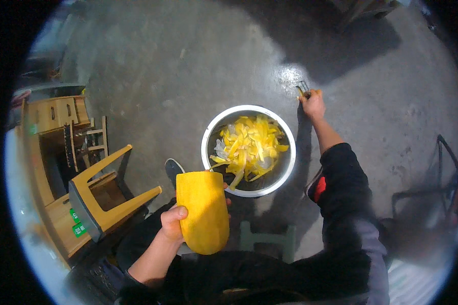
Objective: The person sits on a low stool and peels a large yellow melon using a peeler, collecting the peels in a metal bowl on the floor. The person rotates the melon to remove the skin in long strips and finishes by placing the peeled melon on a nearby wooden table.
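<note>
My left hand (172, 223) is wrapped round a peeled pumpkin piece (203, 213), deep yellow, cut straight at its far end and rounded at the end nearest me. Some of those fingers are hidden behind it. Out to the far right, my right hand (314, 104) grips a peeler (303, 90), its metal head pointing away from me; a bit of peel seems to cling to it. Between the hands, on the floor, stands a wide metal basin (291, 161) with a pale rim. Yellow peelings (254, 145) are heaped inside, with what looks like clear plastic among them.
A yellow-and-grey stool (104, 213) lies tipped at the left, against a wooden cabinet (48, 116) and a small wooden rack (94, 140). A green stool (267, 235) is close in front of my body. Dark metal framing (425, 192) stands at the right. The floor (178, 66) is grey concrete.
</note>
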`<move>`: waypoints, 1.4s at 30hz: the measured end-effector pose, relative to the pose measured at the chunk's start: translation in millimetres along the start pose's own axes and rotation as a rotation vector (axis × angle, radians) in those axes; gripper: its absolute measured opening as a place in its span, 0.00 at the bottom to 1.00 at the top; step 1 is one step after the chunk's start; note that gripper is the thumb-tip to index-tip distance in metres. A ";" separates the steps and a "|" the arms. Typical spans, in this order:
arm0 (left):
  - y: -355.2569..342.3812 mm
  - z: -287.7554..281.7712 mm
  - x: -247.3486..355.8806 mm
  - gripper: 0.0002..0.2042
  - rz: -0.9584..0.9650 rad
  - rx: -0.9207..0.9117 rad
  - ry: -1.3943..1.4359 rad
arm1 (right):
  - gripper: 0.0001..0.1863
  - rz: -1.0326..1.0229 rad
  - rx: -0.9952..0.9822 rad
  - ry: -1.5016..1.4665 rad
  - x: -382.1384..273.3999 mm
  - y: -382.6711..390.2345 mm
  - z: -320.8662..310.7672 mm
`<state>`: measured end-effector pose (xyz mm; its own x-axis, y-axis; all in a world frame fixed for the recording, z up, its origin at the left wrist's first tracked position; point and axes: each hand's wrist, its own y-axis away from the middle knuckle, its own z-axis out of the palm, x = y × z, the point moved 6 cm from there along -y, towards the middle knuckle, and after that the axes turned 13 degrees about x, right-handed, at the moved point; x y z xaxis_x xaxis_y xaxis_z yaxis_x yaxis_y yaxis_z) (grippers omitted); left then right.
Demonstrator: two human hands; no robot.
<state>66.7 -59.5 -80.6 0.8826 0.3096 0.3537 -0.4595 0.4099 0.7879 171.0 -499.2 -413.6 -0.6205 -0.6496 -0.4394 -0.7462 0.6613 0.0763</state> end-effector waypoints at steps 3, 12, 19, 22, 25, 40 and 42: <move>0.9 5.1 -1.5 0.49 -0.022 0.000 -0.002 | 0.15 -0.095 -0.024 0.106 7.4 15.2 4.1; 11.8 15.0 -6.9 0.48 -0.006 -0.046 -0.047 | 0.18 0.022 0.050 0.034 15.4 31.5 -18.4; 8.3 11.2 -7.2 0.48 0.007 -0.010 -0.060 | 0.19 0.347 0.000 0.095 9.5 32.7 -5.1; 7.7 9.5 -7.8 0.49 -0.002 -0.010 -0.074 | 0.16 0.254 -0.004 0.156 1.7 31.7 -2.7; 7.8 4.0 -8.5 0.49 0.016 0.006 -0.080 | 0.13 0.163 -0.022 0.116 -0.7 32.8 -0.2; 35.2 -8.9 -5.7 0.49 -0.016 -0.082 0.022 | 0.12 -0.400 -0.313 -0.562 -154.5 130.9 -212.3; 37.7 -9.9 -7.4 0.49 -0.009 -0.075 0.006 | 0.12 -0.402 -0.370 -0.507 -165.1 150.2 -212.9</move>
<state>41.9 -37.9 -58.5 0.8862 0.3107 0.3436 -0.4579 0.4755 0.7511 110.0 -372.5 -139.0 -0.1619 -0.5028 -0.8491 -0.9802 0.1817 0.0793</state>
